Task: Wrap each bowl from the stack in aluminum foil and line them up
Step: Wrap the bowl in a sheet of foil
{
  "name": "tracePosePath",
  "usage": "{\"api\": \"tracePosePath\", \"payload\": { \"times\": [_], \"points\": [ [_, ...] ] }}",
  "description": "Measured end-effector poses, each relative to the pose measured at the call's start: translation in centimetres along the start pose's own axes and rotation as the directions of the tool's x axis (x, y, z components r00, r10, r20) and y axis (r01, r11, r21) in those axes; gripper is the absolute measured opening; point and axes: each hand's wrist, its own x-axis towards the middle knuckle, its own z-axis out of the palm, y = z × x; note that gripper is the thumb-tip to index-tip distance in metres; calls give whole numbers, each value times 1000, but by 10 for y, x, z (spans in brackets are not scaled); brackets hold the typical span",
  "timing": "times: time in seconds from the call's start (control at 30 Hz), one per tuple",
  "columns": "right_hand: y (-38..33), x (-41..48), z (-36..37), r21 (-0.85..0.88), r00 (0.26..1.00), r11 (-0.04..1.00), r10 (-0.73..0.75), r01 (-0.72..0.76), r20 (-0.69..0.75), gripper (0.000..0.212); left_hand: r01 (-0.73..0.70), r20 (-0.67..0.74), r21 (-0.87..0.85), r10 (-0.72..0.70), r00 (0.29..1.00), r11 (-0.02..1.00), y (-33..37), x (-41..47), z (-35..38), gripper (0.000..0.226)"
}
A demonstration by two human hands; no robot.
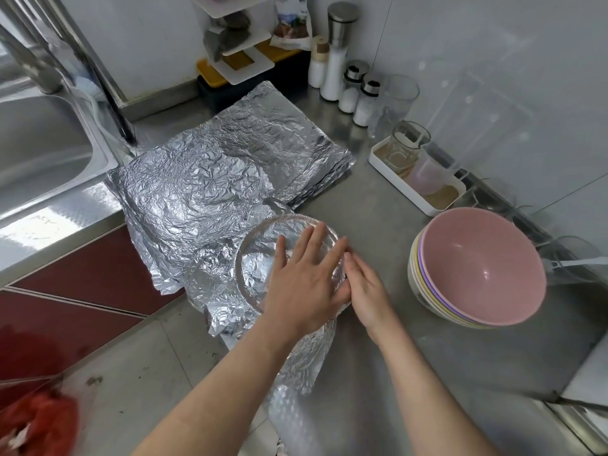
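The foil-covered bowl sits on the bench touching the pile of foil sheets, probably to keep the sheets close. The left hand lies flat and spread over its mouth, likely to steady it. The right hand, fingers straight, presses foil against the rim.

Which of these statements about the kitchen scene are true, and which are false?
1. The top bowl of the stack is pink. True.
2. The left hand lies flat on the foil-covered bowl. True.
3. The stack stands in the sink. False: it stands on the counter, right of both hands; the sink is at the far left.
4. The right hand is curled into a fist. False: its fingers are straight, against the right side of the foil-covered bowl.
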Motion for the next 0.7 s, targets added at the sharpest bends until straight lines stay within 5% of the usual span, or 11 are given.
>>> {"api": "tracePosePath", "payload": {
  "times": [0.17,0.37,0.7],
  "points": [
    [-4,6,-4,-22,999,1000,5,-6,-41,44,45,-2,-24,-45,999,999,-6,-3,-13,65],
    [-15,18,4,-175,1000,985,0,-1,-7,54,328,-66,-135,-339,939,935,-58,-19,-32,61],
    [-7,13,22,-347,985,938,-68,9,-159,43,246,-165,-300,-304,938,922,-52,-26,-14,57]
  ]
}}
